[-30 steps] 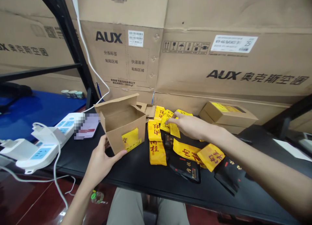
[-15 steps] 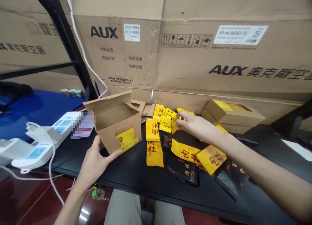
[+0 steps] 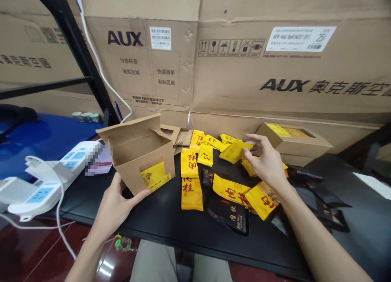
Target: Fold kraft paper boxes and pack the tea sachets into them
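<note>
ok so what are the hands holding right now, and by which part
The left hand holds the kraft paper box by its lower left corner, thumb under the front. The right hand holds nothing, spread open over the yellow packets.

The open carton by the left hand is kraft paper (image 3: 143, 161), matt and faintly fibrous. The yellow sachets (image 3: 192, 196) look like smooth printed film with a soft gloss, and the black pouches (image 3: 229, 214) shine more strongly. Behind them, the corrugated cardboard cartons (image 3: 275, 78) are dull and scuffed. The power strip (image 3: 51, 190) is smooth white plastic, the tabletop (image 3: 146, 214) is black with a low sheen, and the shelf upright (image 3: 73, 45) is dark painted metal.
</note>
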Demonstrator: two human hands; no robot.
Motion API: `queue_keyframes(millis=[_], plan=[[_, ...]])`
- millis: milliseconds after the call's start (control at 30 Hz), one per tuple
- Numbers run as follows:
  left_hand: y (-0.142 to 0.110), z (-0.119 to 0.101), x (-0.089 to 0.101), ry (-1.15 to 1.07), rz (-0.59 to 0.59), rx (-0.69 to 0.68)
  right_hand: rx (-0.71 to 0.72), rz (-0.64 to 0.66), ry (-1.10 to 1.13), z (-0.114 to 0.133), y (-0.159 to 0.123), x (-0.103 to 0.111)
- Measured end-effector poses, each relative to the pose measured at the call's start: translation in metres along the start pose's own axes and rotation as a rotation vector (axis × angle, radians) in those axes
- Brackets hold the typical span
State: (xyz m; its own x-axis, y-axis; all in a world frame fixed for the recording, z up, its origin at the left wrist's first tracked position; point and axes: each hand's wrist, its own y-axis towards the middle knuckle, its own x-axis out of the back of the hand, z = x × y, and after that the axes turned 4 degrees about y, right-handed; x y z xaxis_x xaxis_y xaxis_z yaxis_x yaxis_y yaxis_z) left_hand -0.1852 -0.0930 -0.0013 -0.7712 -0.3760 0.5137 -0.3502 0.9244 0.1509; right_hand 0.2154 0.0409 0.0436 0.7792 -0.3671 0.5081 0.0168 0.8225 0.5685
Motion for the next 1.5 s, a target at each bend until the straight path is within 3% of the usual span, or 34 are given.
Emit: queue_keyframes(millis=[233, 600, 867, 1267, 1500], plan=[[-0.002, -0.003, 0.000, 0.028, -0.013, 0.001, 0.012, 0.032, -0.193, 0.006, -0.010, 0.011], [-0.002, -0.001, 0.000, 0.046, -0.002, 0.019, 0.056, 0.181, -0.190, 0.022, -0.018, 0.006], [-0.002, -0.001, 0.001, 0.050, 0.003, 0.004, 0.088, 0.107, -0.224, 0.021, -0.019, 0.007], [-0.002, -0.001, 0.000, 0.051, 0.002, 0.017, 0.009, 0.048, -0.237, 0.010, -0.018, 0.008], [-0.002, -0.001, 0.001, 0.063, -0.007, 0.005, 0.037, 0.078, -0.241, 0.009, -0.017, 0.009]])
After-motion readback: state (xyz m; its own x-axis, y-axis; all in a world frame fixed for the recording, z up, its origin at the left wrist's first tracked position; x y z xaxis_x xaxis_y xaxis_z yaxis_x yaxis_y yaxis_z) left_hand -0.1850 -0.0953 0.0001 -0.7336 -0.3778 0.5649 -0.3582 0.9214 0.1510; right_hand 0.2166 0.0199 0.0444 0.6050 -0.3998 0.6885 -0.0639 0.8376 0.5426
